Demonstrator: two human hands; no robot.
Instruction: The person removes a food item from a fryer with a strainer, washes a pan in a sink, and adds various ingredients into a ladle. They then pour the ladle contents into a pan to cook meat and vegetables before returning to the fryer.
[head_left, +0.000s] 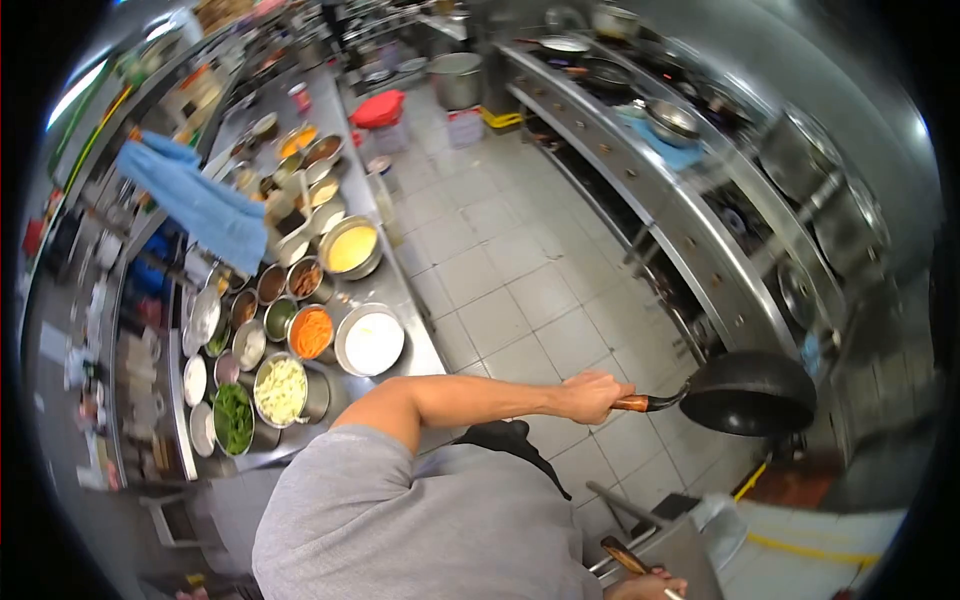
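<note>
Carrying seems the step in hand: left hand [590, 395] has its fingers closed round the handle of a black pan [750, 392], held out at three o'clock above the floor [520, 290]. Right hand [645, 587], at five o'clock, is clenched on a wooden-handled tool [622, 555]. Any next move calls for keeping the pan level.

Your left hand [592, 396] grips the wooden handle of a black wok [752, 392], held level over the tiled floor [520, 290], just off the near end of the stove line [650, 190]. Your right hand [645, 586] shows only partly at the bottom edge, closed around a second wooden handle [622, 556]; what it belongs to is cut off.

On the counter [415, 345] along the left, bowls crowd its near end: shredded cabbage [281, 389], greens [233, 418], grated carrot [312, 332] and a white-filled bowl [371, 341] near the counter's aisle edge. Farther along sits a pot of yellow sauce [351, 248]. A blue cloth [200, 205] hangs above the counter. A red lid [378, 108] sits at the far end.
</note>
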